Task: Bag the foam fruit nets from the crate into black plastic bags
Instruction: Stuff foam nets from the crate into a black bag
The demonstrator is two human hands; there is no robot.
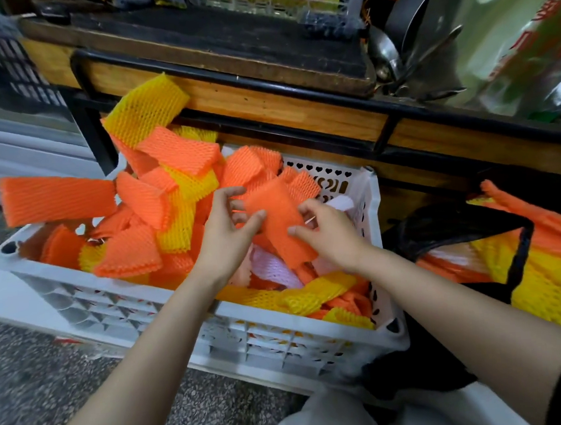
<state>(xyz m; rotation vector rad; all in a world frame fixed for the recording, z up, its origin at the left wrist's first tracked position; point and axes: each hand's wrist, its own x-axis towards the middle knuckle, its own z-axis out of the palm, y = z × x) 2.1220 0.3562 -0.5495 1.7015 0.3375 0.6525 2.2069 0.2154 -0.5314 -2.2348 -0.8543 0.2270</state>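
Note:
A white plastic crate point(280, 343) on the floor is heaped with orange, yellow and a few pale pink foam fruit nets. Above its middle, my left hand point(228, 235) and my right hand point(329, 232) both grip one flat orange foam net point(281, 222), the left at its upper left edge, the right at its right side. To the right of the crate a black plastic bag point(464, 230) lies open, and orange and yellow nets point(539, 282) fill it.
A wooden counter with a black metal frame point(266, 104) runs behind the crate, with metal pans point(403, 40) on top at the right. A dark crate point(4, 61) stands at the far left. My grey-trousered knees point(350, 415) are at the bottom.

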